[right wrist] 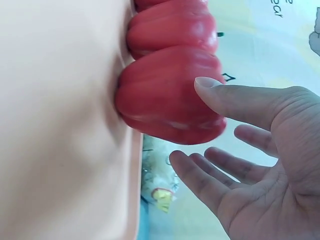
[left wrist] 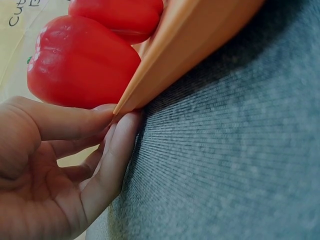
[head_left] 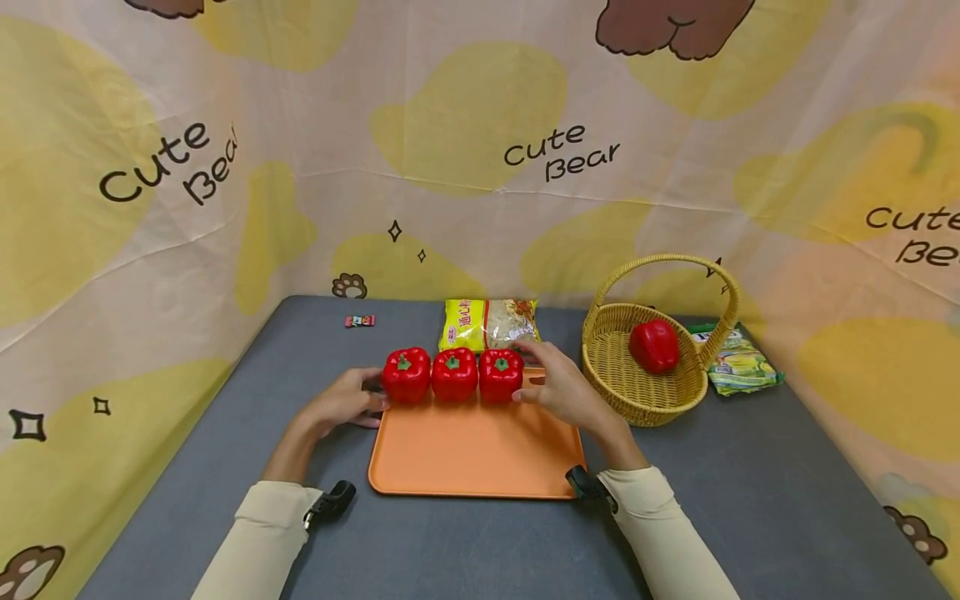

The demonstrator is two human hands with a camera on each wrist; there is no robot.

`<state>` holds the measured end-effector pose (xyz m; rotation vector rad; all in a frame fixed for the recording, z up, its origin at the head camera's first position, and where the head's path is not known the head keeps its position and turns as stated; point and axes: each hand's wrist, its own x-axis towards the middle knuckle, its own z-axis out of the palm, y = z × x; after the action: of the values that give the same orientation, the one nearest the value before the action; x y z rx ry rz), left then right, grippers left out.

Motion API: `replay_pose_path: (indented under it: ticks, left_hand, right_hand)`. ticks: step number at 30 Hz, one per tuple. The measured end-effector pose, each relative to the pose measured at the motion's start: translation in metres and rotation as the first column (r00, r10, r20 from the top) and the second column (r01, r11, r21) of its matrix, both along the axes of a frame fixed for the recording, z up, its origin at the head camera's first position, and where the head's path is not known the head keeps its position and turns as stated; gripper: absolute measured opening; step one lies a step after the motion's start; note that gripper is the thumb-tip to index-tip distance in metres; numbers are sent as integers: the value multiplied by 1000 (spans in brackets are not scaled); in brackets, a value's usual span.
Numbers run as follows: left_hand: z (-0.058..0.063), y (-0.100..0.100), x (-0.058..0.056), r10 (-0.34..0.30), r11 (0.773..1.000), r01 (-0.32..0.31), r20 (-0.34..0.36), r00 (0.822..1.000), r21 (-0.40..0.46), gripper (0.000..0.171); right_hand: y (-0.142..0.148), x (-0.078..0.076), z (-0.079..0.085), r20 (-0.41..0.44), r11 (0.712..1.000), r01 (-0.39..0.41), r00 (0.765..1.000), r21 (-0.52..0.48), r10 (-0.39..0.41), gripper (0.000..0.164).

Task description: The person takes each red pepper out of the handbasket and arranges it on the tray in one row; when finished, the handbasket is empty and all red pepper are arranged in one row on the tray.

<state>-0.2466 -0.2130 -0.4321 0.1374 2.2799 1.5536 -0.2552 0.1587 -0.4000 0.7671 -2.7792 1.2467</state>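
Three red bell peppers stand in a row along the far edge of an orange tray [head_left: 476, 454]: a left one [head_left: 406, 388], a middle one [head_left: 453, 387] and a right one [head_left: 497, 388]. My left hand [head_left: 343, 402] pinches the tray's far left corner; in the left wrist view, its thumb lies over the rim [left wrist: 150, 70] and a finger underneath, close to the left pepper [left wrist: 82, 65]. Beside the right pepper [right wrist: 167, 95] my right hand [head_left: 562, 387] is spread, its thumb overlapping the pepper in the right wrist view and the other fingers apart from it.
A yellow woven basket [head_left: 622, 400] with another red pepper [head_left: 655, 346] in it stands to the right of the tray. Behind it lies a green packet [head_left: 742, 367]. At the back are a yellow and clear food bag [head_left: 472, 325] and a small red wrapper [head_left: 359, 321].
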Motion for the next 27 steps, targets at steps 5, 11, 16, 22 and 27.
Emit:
replay_pose_path:
  ticks: [5, 11, 16, 22, 27]
  left_hand:
    - [-1, 0, 0, 1, 1000, -1, -2, 1000, 3, 66]
    - [-2, -1, -2, -2, 1000, 2, -2, 1000, 7, 65]
    - [-3, -1, -2, -3, 1000, 3, 0, 1000, 11, 65]
    - [-3, -1, -2, 7, 1000, -7, 9, 1000, 8, 67]
    - [-4, -1, -3, 10, 1000, -11, 14, 1000, 7, 69]
  right_hand:
    - [6, 5, 8, 9, 999, 24, 1000, -24, -24, 82]
    - [20, 10, 18, -16, 998, 54, 998, -42, -55, 76]
    - [41, 13, 28, -70, 996, 78, 994, -35, -80, 69]
    - [72, 13, 38, -76, 993, 116, 990, -34, -119, 67]
    - [99, 11, 44, -106, 988, 154, 982, -17, -154, 64]
